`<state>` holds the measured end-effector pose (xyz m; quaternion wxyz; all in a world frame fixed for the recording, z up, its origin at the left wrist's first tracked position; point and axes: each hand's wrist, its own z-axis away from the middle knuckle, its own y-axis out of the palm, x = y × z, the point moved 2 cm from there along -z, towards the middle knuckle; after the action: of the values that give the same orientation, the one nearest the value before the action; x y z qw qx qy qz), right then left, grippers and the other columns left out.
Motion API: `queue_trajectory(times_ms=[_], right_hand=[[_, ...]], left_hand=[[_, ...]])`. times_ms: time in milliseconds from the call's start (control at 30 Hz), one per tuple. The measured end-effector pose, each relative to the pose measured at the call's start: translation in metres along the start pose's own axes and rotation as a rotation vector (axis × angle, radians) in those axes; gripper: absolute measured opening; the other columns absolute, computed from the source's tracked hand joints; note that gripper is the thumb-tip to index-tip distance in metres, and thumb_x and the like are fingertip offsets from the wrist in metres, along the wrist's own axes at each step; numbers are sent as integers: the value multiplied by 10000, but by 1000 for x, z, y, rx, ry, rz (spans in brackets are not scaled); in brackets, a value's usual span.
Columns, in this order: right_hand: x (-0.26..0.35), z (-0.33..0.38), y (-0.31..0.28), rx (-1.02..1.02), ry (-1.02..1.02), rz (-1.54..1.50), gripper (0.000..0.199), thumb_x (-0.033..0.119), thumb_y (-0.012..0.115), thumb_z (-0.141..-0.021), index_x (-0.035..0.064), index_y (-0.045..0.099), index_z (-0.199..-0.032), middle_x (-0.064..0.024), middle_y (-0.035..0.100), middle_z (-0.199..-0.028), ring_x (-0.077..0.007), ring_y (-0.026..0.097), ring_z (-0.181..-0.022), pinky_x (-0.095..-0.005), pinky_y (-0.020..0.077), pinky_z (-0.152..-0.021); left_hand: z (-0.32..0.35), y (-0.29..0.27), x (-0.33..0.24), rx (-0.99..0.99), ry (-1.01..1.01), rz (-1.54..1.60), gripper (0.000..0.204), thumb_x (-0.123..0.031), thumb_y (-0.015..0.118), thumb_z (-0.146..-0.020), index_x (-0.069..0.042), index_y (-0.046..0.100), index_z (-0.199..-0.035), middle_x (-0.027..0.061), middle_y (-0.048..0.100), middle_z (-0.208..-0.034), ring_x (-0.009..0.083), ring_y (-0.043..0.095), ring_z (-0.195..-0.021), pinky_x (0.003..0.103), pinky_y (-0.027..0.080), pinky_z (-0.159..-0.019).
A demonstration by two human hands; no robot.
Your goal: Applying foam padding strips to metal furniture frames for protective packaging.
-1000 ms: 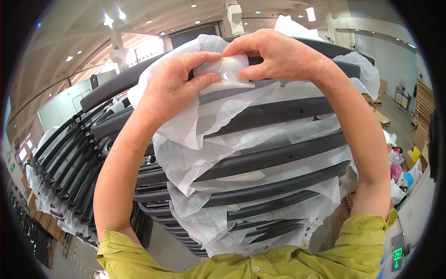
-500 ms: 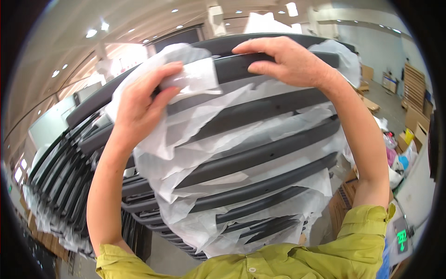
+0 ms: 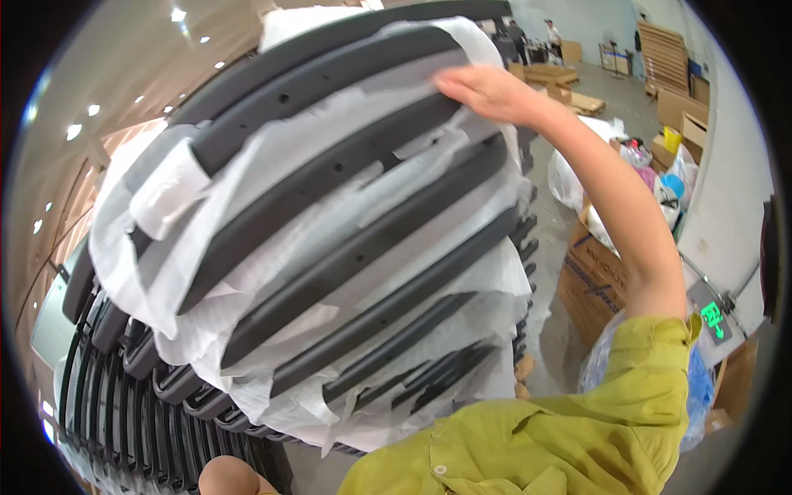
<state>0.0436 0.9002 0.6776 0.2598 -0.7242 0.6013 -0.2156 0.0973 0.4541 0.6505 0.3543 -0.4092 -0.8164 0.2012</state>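
Long curved black bars [image 3: 322,163] stand stacked in front of me, one above another, with white foam sheets [image 3: 169,322] wrapped round their ends and tucked between them. My right hand [image 3: 488,91] rests with outstretched fingers at the right end of an upper bar, by the foam sheet. It grips nothing I can see. A shiny white wrap [image 3: 169,190] covers the left end of an upper bar. Of my left arm only a rounded bare part shows at the lower edge; the left hand is out of the picture.
More black bars [image 3: 157,421] stand in a dense row at the lower left. Cardboard boxes [image 3: 596,276] and plastic bags [image 3: 569,177] lie on the right. Two people stand far back, near flattened cardboard [image 3: 662,56]. A lit green exit sign [image 3: 713,320] is at the right wall.
My left hand has left the foam-wrapped bar end and gone out of view. My right hand now lies at the bars' right end. The view has turned right, so the stack appears tilted.
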Motion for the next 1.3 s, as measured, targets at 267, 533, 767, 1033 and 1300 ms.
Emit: queue_trajectory(times_ms=[267, 533, 767, 1033, 1300], right_hand=[[51, 27, 10, -655, -74, 182, 252, 194, 551, -795, 101, 572, -1028, -137, 596, -940, -247, 563, -908, -377, 435, -809], [190, 259, 103, -236, 380, -366, 119, 83, 523, -775, 42, 579, -871, -82, 572, -792, -246, 542, -805, -330, 437, -701], [338, 494, 138, 334, 1561, -206, 169, 208, 496, -749, 82, 590, -812, -129, 594, -780, -301, 561, -777, -400, 446, -665], [587, 664, 116, -317, 2389, 79, 201, 235, 535, -678, 70, 627, -747, -137, 612, -736, -265, 597, -685, -360, 469, -639], [848, 675, 143, -1339, 3468, -18, 439, 357, 581, -710, -41, 571, -895, -195, 591, -855, -271, 600, -765, -406, 486, -646]], left_hand=[[11, 39, -22, -76, 255, 3, 178, -162, 442, -800, -34, 513, -699, 51, 511, -574, 152, 489, -443, 292, 398, -404], [-3, 123, 80, -268, 257, 599, 168, -165, 449, -795, -36, 518, -714, 55, 511, -579, 154, 491, -445, 289, 402, -408], [23, 114, 18, -377, 385, 1259, 160, -168, 455, -791, -37, 522, -727, 59, 511, -584, 155, 493, -447, 287, 405, -412], [-31, 156, -29, -294, 560, 1822, 154, -170, 462, -786, -38, 526, -742, 63, 512, -589, 156, 495, -449, 284, 408, -416], [-116, 229, -107, -78, 754, 2259, 150, -173, 469, -781, -39, 531, -757, 67, 512, -594, 158, 497, -451, 281, 412, -420]])
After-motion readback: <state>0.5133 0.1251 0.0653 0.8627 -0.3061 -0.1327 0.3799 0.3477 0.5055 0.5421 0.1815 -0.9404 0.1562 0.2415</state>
